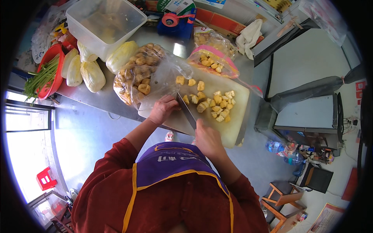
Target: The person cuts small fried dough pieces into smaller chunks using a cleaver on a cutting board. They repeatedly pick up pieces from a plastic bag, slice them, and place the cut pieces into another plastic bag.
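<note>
My right hand (208,138) grips the handle of a kitchen knife (186,112), its blade slanting up and left over a pale cutting board (237,116). At the blade's far end, my left hand (165,109) rests on the board with its fingers bent; whether a piece lies under them is hidden. Just right of the blade lie several golden fried tofu puffs (201,85), some whole and some cut. A heap of cut tofu pieces (223,104) sits farther right. Beyond my left hand, a clear plastic bag (140,70) full of tofu puffs overlaps the board.
Napa cabbages (92,76) and a red basin (60,68) of green stalks stand left, near a large plastic tub (87,35). A pink-edged bag (214,62) with tofu puffs overlaps the board's back edge. Behind are a blue tape dispenser (176,27) and a white cloth (249,38).
</note>
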`<state>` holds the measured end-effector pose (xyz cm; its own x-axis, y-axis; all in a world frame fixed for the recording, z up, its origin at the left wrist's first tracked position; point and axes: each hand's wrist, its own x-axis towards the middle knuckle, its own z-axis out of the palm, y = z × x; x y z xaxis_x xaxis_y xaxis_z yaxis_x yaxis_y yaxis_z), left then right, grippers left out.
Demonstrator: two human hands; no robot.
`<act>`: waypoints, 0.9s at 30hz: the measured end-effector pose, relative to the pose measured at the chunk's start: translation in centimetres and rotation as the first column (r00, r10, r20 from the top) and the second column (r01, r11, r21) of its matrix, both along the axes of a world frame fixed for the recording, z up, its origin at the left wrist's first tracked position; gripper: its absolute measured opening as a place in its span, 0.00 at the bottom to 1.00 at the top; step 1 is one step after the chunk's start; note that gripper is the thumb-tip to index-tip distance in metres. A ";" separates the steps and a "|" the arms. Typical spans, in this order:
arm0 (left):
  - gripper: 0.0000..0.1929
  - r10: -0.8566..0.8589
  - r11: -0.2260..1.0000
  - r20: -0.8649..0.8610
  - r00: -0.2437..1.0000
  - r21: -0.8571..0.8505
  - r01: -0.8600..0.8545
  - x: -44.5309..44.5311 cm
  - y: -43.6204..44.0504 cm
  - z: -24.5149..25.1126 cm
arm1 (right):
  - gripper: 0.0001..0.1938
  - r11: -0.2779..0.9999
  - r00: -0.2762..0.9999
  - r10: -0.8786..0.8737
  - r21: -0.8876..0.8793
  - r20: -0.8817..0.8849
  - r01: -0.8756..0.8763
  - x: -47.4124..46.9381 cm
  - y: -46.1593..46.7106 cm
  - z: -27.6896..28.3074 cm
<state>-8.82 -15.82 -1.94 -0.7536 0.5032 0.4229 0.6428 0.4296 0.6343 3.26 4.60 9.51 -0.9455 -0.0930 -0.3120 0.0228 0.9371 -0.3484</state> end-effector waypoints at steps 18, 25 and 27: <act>0.50 0.197 0.885 0.227 0.954 -0.459 -0.074 2.9 11.6 5.4 | 0.10 0.895 0.900 -0.342 0.198 -0.269 0.399 -0.4 12.9 0.4; 0.23 -0.002 0.916 -0.249 0.969 -0.389 -0.098 -6.5 9.7 5.2 | 0.10 0.951 0.950 -0.256 -0.225 -0.177 0.214 2.1 13.1 0.7; 0.22 -0.096 0.892 -0.245 0.965 -0.451 -0.026 -8.5 10.1 5.4 | 0.10 0.950 0.991 -0.111 -0.300 -0.071 0.085 2.6 12.4 0.5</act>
<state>-17.30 -5.71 3.43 -0.6294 0.7078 0.3206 0.7750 0.6017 0.1931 5.90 17.03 9.99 -0.9765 -0.0741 -0.2022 0.0675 0.7864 -0.6140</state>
